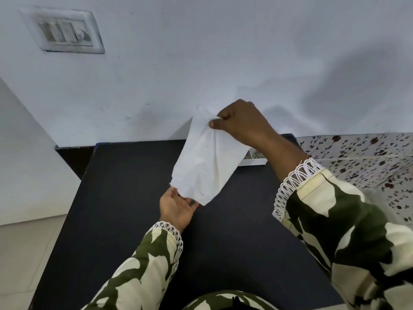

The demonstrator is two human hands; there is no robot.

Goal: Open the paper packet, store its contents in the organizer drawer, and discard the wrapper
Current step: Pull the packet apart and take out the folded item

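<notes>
A white paper packet (206, 162) hangs tilted above the black table (125, 198). My right hand (239, 124) pinches its upper end, fingers shut on the paper. My left hand (177, 208) lies palm up under the packet's lower end, fingers apart, touching the bottom corner; a small dark thing rests near its fingertips. Behind the packet, at the table's far edge, part of a white organizer drawer (256, 159) shows; most of it is hidden by the packet and my right arm.
A white wall rises right behind the table, with a switch plate (64, 32) at the upper left. A floral-patterned cloth surface (362, 157) lies to the right. Pale floor tiles (26, 253) run along the table's left side.
</notes>
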